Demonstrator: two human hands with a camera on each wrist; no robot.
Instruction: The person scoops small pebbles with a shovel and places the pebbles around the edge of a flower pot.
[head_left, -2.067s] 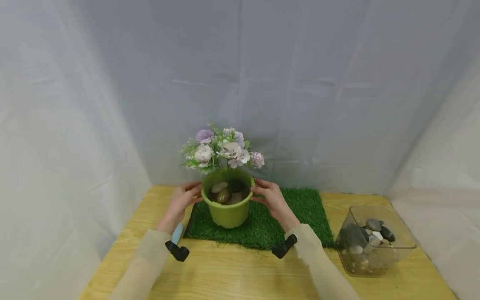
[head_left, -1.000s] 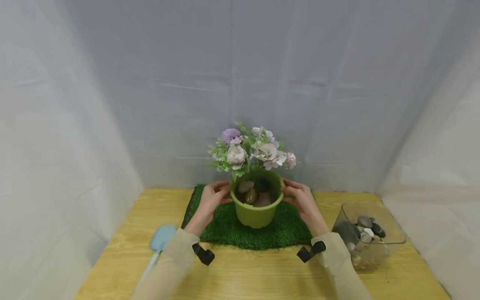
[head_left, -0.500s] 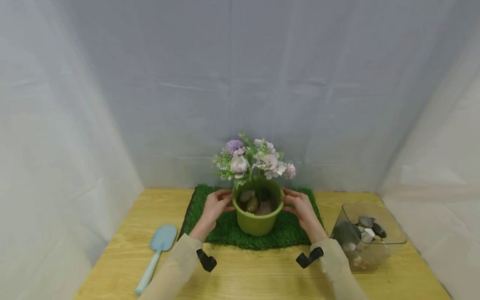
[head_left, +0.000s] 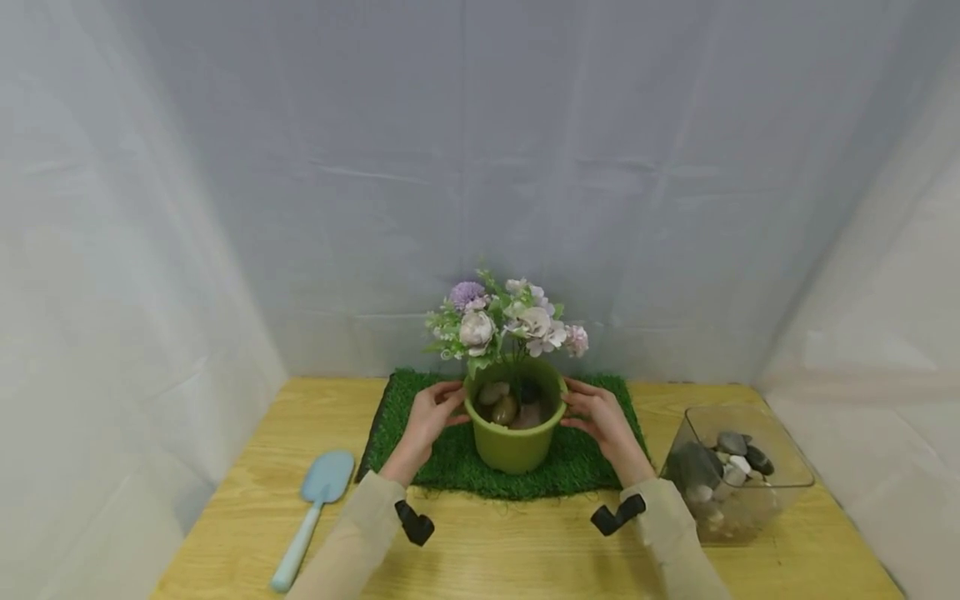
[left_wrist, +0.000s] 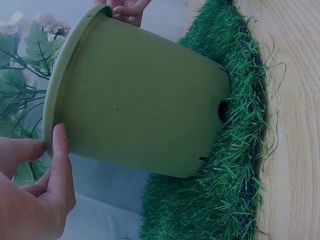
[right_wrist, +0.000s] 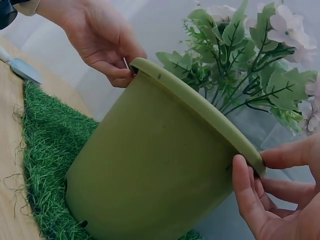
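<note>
Head view: a green pot [head_left: 514, 437] is seen standing on a grass mat [head_left: 600, 467] toward the back of the wooden surface [head_left: 525, 550]. Flowers [head_left: 506, 321] rise from the pot and stones [head_left: 506, 407] lie inside it. The left hand [head_left: 429, 417] is set on the pot's left rim and the right hand [head_left: 600, 417] on its right rim, fingers curled to the lip, so the pot is clamped between the two hands. A blue trowel [head_left: 311, 517] lies on the surface left of the mat, apart from it. A clear box [head_left: 738, 517] with pebbles stands to the right, near the mat's edge.

Against the frame from two seconds ago, the pot and both hands are found shifted from the mat's left part to its middle; the trowel, then mostly hidden by the left sleeve, is now fully shown. Since half a second ago almost nothing is altered.

Left wrist view: the pot [left_wrist: 140, 100] is seen resting with its base on the mat [left_wrist: 225, 165]. The thumb and fingers of the left hand [left_wrist: 35, 190] are pinched on the rim. Fingertips of the right hand [left_wrist: 127, 7] are noted at the far rim.

Right wrist view: the right hand [right_wrist: 275, 195] is noted gripping the near rim of the pot [right_wrist: 155, 170], thumb under the lip. The left hand [right_wrist: 95, 37] is held at the opposite rim. Leaves and flowers [right_wrist: 250, 55] stand above; the mat [right_wrist: 45, 165] lies beneath.
</note>
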